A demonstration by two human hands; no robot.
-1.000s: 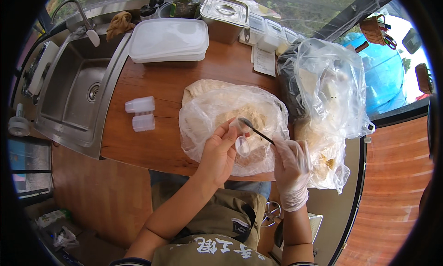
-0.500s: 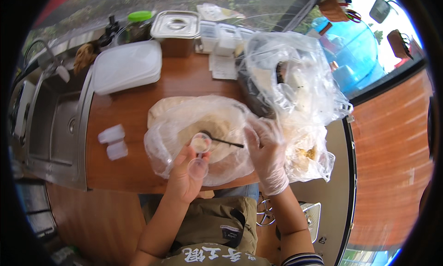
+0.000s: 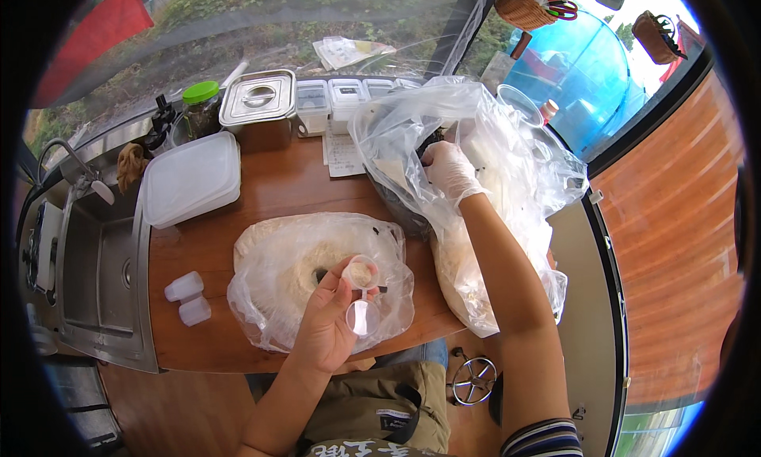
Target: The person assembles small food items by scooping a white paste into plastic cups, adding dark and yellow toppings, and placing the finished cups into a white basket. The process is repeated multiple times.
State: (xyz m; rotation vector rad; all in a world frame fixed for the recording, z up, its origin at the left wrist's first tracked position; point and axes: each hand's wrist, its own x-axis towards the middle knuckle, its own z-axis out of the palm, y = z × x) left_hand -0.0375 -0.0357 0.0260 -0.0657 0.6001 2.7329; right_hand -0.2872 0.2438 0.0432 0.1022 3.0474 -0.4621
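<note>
Brown wooden table [image 3: 261, 195] sits by a sink [image 3: 87, 275]. Left hand [image 3: 333, 322] pinches a small cup [image 3: 361, 273] level above the flour bag [image 3: 293, 259], so nothing spills. Gloved right hand [image 3: 450, 168] reaches into the big bag [image 3: 515, 156], fingers curled.

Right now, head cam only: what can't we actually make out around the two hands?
- Right hand, gloved: fingertips buried in the crumpled clear bag; whether it grips anything cannot be told.
- That bag's contents: blurred by plastic folds and glare.
- Left hand: holds a small cup with its hinged lid open; the pale filling is too small to identify.
- Dark utensil beside the cup: mostly hidden by the hand.
</note>
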